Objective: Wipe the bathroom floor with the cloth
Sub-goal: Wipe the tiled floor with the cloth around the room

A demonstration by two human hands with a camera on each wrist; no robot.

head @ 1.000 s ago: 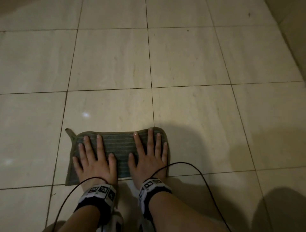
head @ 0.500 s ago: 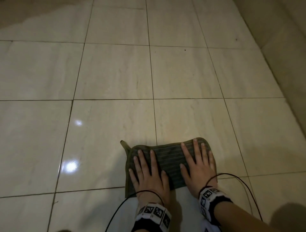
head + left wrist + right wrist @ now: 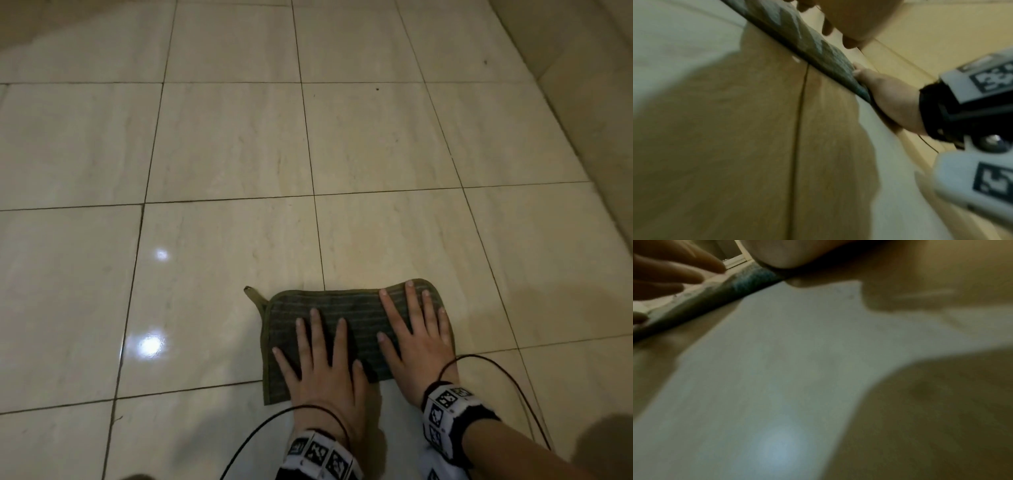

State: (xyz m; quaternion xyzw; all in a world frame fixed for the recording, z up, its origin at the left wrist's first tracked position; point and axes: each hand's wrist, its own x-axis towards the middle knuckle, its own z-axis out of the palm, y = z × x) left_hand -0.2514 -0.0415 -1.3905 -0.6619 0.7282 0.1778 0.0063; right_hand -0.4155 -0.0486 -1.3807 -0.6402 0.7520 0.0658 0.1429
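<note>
Tiled floor [image 3: 233, 144], apparently glossy, cloth [image 3: 356, 311] flat

Large glossy cream floor tiles [image 3: 226, 144] with faint marbling fill the view, split by thin dark grout lines [image 3: 310, 164]; two bright light reflections [image 3: 149, 344] shine at left; a tiled wall [image 3: 596, 113] rises at right.

No readable words, brand names or numbers are showing anywhere. The white wristbands [image 3: 448, 409] you are wearing are carrying only black-and-white square marker patterns, not letters or digits, and the cloth [image 3: 356, 310] and floor tiles [image 3: 222, 144] are showing no writing.
</note>
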